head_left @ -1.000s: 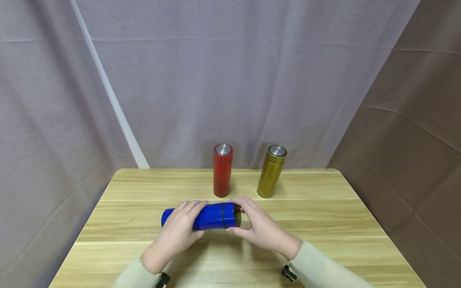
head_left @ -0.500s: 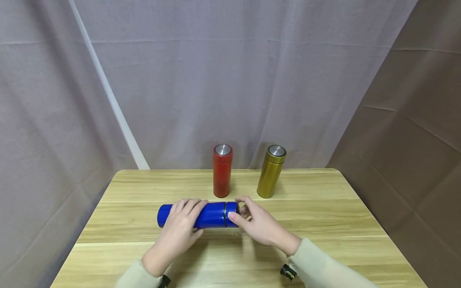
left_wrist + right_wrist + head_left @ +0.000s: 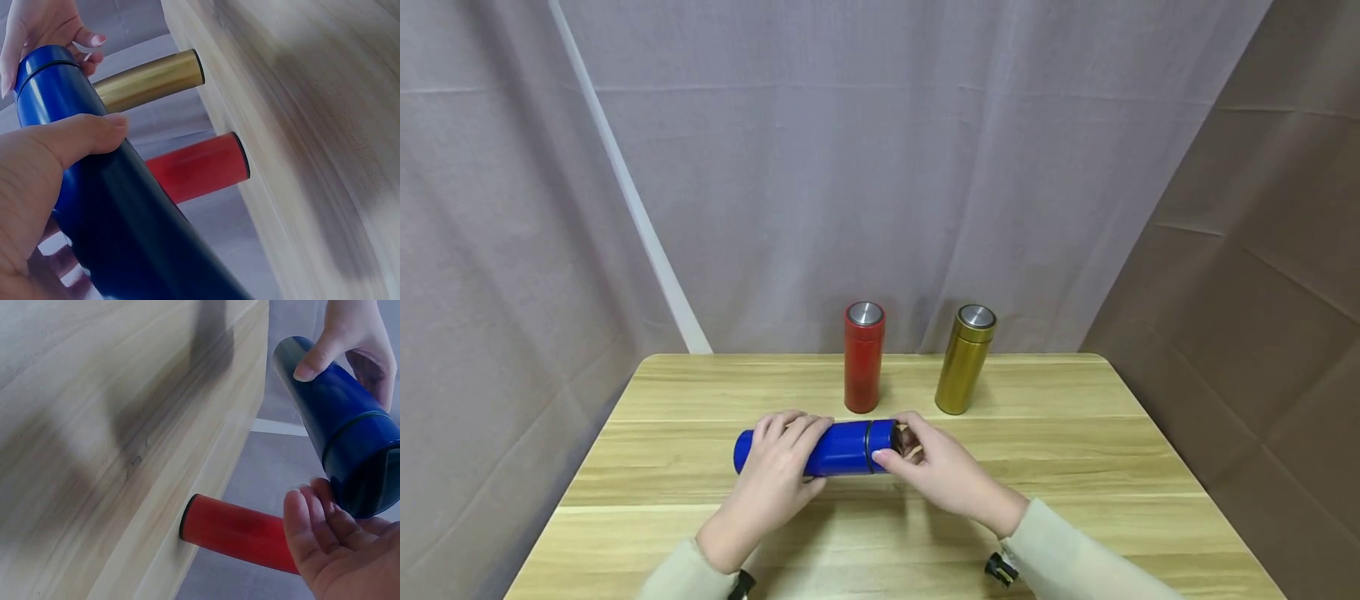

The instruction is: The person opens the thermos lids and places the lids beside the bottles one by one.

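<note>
A blue thermos flask [image 3: 842, 450] is held level above the table in the head view, its capped end toward the right. My left hand [image 3: 772, 475] grips its body, the thumb below and the fingers over the top. At the cap [image 3: 882, 433], my right hand [image 3: 951, 475] has its thumb on the near side and its fingers curled at the far edge of the end. A dark seam separates cap from body. The left wrist view shows the left thumb pressed along the flask [image 3: 119, 200]. In the right wrist view the fingertips [image 3: 300, 506] lie right beside the cap.
A red thermos flask [image 3: 863, 367] and a gold thermos flask [image 3: 962, 367] stand upright beyond the hands, both with silver-topped lids. They stand on a light wood table [image 3: 1037, 533]. Grey curtains [image 3: 775, 208] hang behind the table, and a brown curtain [image 3: 1262, 292] on the right.
The right thumb has moved from below the cap up onto its near side, and the fingers have shifted at its end. The blue flask's end has turned from facing me to facing further right.
</note>
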A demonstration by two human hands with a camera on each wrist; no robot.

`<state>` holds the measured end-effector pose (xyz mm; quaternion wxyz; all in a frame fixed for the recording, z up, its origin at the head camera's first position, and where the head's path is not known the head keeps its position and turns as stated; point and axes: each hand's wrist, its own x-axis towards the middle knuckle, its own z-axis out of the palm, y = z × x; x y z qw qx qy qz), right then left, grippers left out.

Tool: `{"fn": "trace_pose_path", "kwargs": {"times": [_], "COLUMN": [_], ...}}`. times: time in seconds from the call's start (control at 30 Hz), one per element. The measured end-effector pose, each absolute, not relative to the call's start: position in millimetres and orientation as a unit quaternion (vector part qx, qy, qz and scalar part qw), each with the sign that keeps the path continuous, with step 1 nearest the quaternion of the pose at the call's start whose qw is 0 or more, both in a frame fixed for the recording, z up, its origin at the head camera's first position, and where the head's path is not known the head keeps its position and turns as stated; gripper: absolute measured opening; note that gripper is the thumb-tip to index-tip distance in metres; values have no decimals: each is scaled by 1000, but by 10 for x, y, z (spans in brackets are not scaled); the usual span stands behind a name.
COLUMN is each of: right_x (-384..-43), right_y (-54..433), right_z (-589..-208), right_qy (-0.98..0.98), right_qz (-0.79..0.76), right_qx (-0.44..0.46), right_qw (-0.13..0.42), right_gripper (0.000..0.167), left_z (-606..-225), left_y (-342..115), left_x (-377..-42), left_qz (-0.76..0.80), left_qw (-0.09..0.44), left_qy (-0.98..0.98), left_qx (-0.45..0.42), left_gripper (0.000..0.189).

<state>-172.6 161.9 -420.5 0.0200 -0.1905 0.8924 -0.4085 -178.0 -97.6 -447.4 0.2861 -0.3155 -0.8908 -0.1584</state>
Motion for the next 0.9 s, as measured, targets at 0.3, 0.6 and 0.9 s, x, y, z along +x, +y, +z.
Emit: {"fn": "trace_pose_path", "kwargs": {"times": [0.3, 0.6, 0.9], "right_x": [-1718, -1782, -1737], "right_y": [1651, 1682, 1635], "right_z": [-4203, -4265, -4211], "right_qy": [891, 853, 868], "right_qz": [-332, -164, -331], "right_qx": [-304, -447, -356], "right_qw": [-49, -214, -99], "right_gripper": [58, 66, 71], "left_z": [-4440, -4447, -4457], "left_y": [-1007, -1025, -1017], "left_x": [-1771, -1761, -1761], "left_qz": [-164, -201, -192], "left_qw": [238, 169, 184], "left_qy": [-907, -922, -920], "left_qx": [-305, -285, -286], "left_gripper": [76, 76, 76]}}
